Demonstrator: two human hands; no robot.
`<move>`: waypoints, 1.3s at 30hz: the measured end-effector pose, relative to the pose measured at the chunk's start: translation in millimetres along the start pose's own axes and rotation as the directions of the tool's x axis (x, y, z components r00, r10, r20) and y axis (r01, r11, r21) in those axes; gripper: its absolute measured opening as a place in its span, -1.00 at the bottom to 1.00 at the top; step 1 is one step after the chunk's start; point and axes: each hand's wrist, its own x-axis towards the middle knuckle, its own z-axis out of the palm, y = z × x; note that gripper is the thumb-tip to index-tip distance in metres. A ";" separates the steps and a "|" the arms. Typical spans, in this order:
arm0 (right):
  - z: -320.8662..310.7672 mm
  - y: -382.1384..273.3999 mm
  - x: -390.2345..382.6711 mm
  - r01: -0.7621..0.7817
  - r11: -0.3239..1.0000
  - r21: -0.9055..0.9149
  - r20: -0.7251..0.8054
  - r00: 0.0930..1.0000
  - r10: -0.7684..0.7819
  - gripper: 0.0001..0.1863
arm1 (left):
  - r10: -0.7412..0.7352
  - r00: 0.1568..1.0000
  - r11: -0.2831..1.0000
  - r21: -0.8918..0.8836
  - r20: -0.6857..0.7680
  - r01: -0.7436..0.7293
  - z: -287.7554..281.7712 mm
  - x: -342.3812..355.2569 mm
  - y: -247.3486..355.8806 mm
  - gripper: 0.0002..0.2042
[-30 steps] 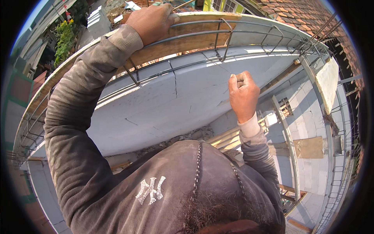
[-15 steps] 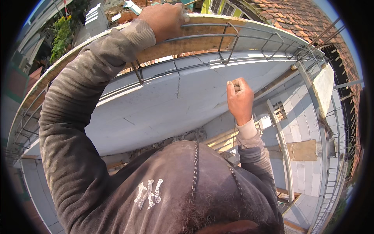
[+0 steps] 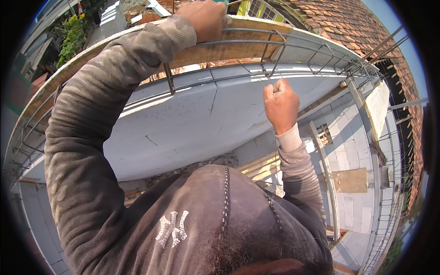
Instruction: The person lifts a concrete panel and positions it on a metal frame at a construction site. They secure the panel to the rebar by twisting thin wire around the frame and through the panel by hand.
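My left hand [image 3: 204, 19] is at the top edge of a wooden formwork board [image 3: 238, 49], with its fingers curled and partly out of sight. A thin stick-like piece shows just past those fingers; I cannot tell if the hand holds it. Steel reinforcing bars [image 3: 245, 42] run along the board just below this hand. My right hand [image 3: 282, 105] is a closed fist, raised in front of the grey wall [image 3: 183, 123]. Below the fist, a thin dark line hangs beside the wrist. Whatever the fist grips is hidden.
A rebar cage [image 3: 389, 220] curves along the right-hand wall. Upright rods [image 3: 385, 43] stick up at the far right corner, near a tiled roof [image 3: 339, 20]. Wooden beams [image 3: 261, 165] lie lower down, beyond my chest. A timber [image 3: 327, 178] stands by the block wall at right.
My left hand has shifted a little to the right along the board's top edge. My right fist has risen slightly toward the wall's top and stays closed.
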 end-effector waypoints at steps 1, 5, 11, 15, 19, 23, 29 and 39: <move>-0.2 -2.4 -1.0 -0.005 1.000 -0.003 0.002 1.000 0.005 -0.74 | 0.001 1.000 1.000 -0.005 0.003 -0.001 -2.8 0.4 1.1 -0.77; 6.3 -10.8 2.0 0.045 0.998 -0.035 -0.012 0.999 -0.045 -0.74 | -0.083 0.989 0.985 -0.139 0.122 0.100 -8.2 6.0 3.0 -0.74; 22.2 3.0 -11.6 -0.027 0.999 0.045 0.052 0.998 0.025 -0.76 | -0.140 0.958 0.986 -0.054 0.249 0.159 -21.7 9.7 4.7 -0.70; 35.0 10.1 -11.3 -0.044 0.994 0.098 -0.029 0.998 0.047 -0.76 | -0.149 0.970 0.976 -0.128 0.192 0.175 -15.8 9.6 2.9 -0.71; 23.2 -2.0 16.5 0.030 1.000 -0.009 0.023 0.999 -0.030 -0.79 | 0.095 0.924 0.946 0.255 0.369 -0.199 -16.0 13.0 5.3 -0.73; 18.9 8.2 15.5 -0.003 0.997 -0.074 0.089 0.996 0.009 -0.81 | -0.229 0.942 0.949 -0.159 0.245 0.272 -36.2 15.4 10.2 -0.72; 25.8 2.7 7.7 0.125 0.992 0.012 0.116 0.985 -0.126 -0.82 | -0.210 0.946 0.956 -0.149 0.245 0.251 -35.9 8.3 8.5 -0.70; 17.0 10.4 17.1 0.251 0.965 -0.075 0.230 0.946 -0.228 -0.88 | -0.180 0.961 0.968 -0.134 0.211 0.211 -28.8 7.9 5.1 -0.72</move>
